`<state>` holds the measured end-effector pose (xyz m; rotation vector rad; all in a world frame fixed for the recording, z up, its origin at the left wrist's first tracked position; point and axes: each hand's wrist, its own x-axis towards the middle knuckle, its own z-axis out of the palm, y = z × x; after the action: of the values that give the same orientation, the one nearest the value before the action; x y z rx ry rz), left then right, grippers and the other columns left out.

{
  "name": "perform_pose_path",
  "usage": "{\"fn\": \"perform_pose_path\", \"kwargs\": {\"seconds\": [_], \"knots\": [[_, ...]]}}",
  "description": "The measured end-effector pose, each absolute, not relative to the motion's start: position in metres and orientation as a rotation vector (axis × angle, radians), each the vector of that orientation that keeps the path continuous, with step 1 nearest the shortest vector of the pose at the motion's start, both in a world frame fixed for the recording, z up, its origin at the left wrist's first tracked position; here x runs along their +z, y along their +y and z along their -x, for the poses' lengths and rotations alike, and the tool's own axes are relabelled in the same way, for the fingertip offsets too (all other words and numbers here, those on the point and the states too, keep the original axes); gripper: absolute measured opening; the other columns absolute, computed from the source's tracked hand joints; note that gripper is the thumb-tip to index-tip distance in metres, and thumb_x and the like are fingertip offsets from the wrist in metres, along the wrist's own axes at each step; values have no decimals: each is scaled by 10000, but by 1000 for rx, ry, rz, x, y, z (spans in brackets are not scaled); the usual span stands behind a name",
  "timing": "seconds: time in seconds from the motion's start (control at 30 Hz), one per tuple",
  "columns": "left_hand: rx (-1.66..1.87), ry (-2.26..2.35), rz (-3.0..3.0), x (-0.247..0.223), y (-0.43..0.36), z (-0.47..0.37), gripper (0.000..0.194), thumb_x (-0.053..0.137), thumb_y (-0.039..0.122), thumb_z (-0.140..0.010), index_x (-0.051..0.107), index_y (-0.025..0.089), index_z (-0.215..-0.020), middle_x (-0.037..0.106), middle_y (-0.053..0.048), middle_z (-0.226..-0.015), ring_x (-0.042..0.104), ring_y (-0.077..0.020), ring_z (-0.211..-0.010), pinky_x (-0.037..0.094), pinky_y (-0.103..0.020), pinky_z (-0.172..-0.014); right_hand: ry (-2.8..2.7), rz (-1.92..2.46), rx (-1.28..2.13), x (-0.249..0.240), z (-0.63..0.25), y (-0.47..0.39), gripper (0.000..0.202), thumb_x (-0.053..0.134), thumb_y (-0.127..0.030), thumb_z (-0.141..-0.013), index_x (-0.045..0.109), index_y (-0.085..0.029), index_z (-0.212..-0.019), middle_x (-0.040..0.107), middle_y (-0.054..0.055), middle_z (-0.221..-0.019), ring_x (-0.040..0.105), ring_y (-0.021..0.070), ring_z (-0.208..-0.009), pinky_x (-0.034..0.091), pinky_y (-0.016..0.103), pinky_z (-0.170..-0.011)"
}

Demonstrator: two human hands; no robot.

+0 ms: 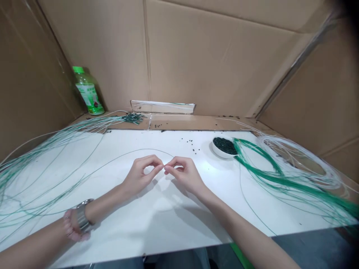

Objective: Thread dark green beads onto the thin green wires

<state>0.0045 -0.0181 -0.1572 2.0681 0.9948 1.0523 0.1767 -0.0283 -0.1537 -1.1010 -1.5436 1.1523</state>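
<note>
Above the middle of the white board, my left hand [142, 173] and my right hand [185, 172] meet fingertip to fingertip. Each is closed in a pinch of thumb and index finger. A thin green strand [134, 151], like wire, arcs from the left over my left hand and reaches the fingers of my right hand. Whatever lies between the touching fingertips is too small to make out. Right of my hands stands a white bowl [221, 153] filled with small dark pieces [224, 145].
Loose green strands [56, 134] spread at left, their dark-tipped ends [134, 118] bunched at the back. A green bundle [280, 182] and a white coil [322, 164] lie at right. A green-capped bottle [88, 93] stands back left. Cardboard walls [213, 56] enclose the board.
</note>
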Motion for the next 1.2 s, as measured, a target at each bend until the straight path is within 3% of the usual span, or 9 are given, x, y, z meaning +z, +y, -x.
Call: {"fn": "perform_pose_path", "kwargs": {"seconds": [0.23,0.4,0.53,0.8,0.93,1.03,1.1,1.2], "knots": [[940,1111,-2191,-144,54,-21,354,380,399,-899,605,129,-853,646,-65,-782,600,-166,-752,491,-272,-699,-1440,998,1059,-149,-178,-27,93,560,-238,-745,586,-169,-688,597,5,-644,618,131,-627,471,246,-605],[683,1225,-2392,-158,119,-62,241,577,325,-837,616,126,-967,642,-79,-988,602,-193,-897,486,-378,-830,-1496,921,1067,-153,-178,-29,65,553,-207,-733,579,-171,-686,586,-10,-643,608,121,-630,457,245,-638],[530,1303,-2444,-172,141,-87,285,534,317,-883,566,135,-1100,595,-83,-1102,594,-194,-963,505,-409,-830,-1520,913,1049,-156,-177,-29,79,545,-218,-740,587,-172,-691,593,-8,-652,584,116,-632,446,243,-630],[556,1388,-2272,-178,150,-106,301,534,312,-883,553,145,-1133,579,-91,-1143,587,-203,-986,506,-413,-838,-1542,911,1018,-158,-176,-30,108,548,-260,-751,608,-175,-721,606,-7,-665,592,118,-651,466,251,-651],[745,1320,-2068,-172,144,-109,270,535,307,-883,572,137,-1089,597,-81,-1099,596,-189,-950,512,-396,-815,-1540,909,971,-159,-177,-28,104,558,-260,-754,602,-177,-710,610,-8,-662,592,117,-644,464,240,-624],[955,1213,-1843,-164,125,-99,233,592,333,-837,620,113,-910,644,-53,-908,613,-165,-837,507,-338,-760,-1488,934,886,-157,-180,-25,96,555,-250,-762,582,-175,-707,614,-2,-685,594,119,-651,462,233,-610],[1080,1119,-1663,-160,101,-85,281,647,397,-768,629,120,-815,652,-32,-781,616,-147,-763,489,-280,-716,-1432,961,823,-155,-182,-25,97,548,-254,-776,570,-176,-721,614,2,-699,594,120,-654,462,235,-608],[1158,983,-1409,-157,53,-57,370,679,492,-686,635,151,-823,652,-17,-750,607,-108,-705,472,-228,-693,-1374,994,739,-153,-184,-26,93,554,-262,-789,568,-184,-740,620,5,-726,592,127,-696,459,244,-628]]}}
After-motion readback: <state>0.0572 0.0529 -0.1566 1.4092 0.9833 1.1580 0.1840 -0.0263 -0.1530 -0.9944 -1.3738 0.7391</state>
